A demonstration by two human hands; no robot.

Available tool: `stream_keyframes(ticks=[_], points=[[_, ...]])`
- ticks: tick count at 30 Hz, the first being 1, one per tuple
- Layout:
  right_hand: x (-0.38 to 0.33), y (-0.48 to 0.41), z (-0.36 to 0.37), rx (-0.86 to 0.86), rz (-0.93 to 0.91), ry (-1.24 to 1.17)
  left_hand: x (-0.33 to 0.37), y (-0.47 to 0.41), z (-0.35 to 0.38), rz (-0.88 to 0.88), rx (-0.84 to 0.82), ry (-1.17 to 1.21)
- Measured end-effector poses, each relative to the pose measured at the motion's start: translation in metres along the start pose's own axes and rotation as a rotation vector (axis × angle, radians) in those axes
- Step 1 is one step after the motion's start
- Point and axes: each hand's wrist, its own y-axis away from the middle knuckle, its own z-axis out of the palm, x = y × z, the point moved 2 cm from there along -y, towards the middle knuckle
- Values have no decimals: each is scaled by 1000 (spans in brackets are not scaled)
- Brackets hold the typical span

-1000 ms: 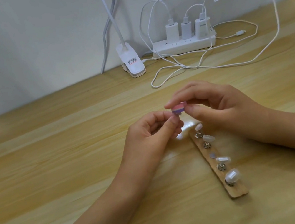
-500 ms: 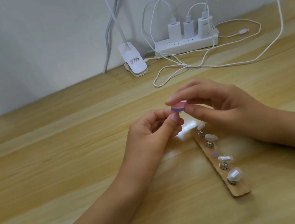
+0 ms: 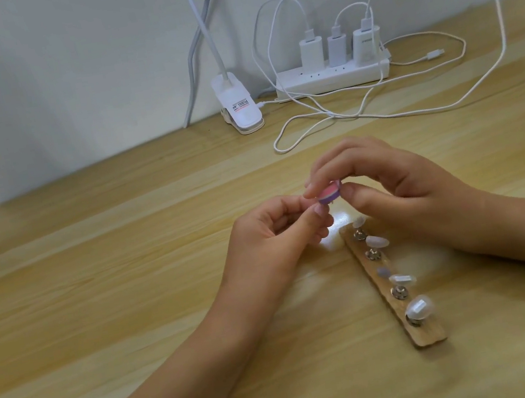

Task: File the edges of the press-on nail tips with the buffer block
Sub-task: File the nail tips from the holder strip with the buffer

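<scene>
Pink-and-purple buffer block (image 3: 431, 178) is pinched between thumb and forefinger of the right hand (image 3: 401, 186), held above the desk (image 3: 96, 296) approx. mid-frame. The other fingers (image 3: 355, 152) of that hand curl loosely over it. The left hand (image 3: 271, 239) meets it from the opposite side, its fingers curled in and thumb tip pressed to forefinger right at the block's lower edge. What they pinch, if anything, is hidden, so can't tell.

Just below & right of both hands, a wooden strip (image 3: 429, 334) lies flat on the desk w/ four translucent white nail tips (image 3: 419, 308) sitting on metal studs (image 3: 399, 292) along it. One spot between the 2nd and 3rd tips shows only a small bluish pad (image 3: 383, 272). The strip's top end is near the right thumb.

At the back, by the wall — a white power strip (image 3: 331, 78) w/ three chargers (image 3: 338, 47), loops of white cable (image 3: 446, 103) and a white lamp clip (image 3: 240, 108).
</scene>
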Motion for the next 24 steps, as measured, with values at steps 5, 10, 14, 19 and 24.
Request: stream_keyframes(ticks=[5,10,14,19,24], points=[[4,0,0,18,61,-79,-3,-1,-2,-11,23,20],[10,0,-1,12,119,-127,-3,0,-3,-14,44,26],[5,1,1,37,-7,-95,-3,0,-2,-7,39,50],[7,-1,2,71,87,-159,-3,-1,-3,-14,51,64],[9,-1,2,83,100,-166,-5,-1,-5,-13,67,72]])
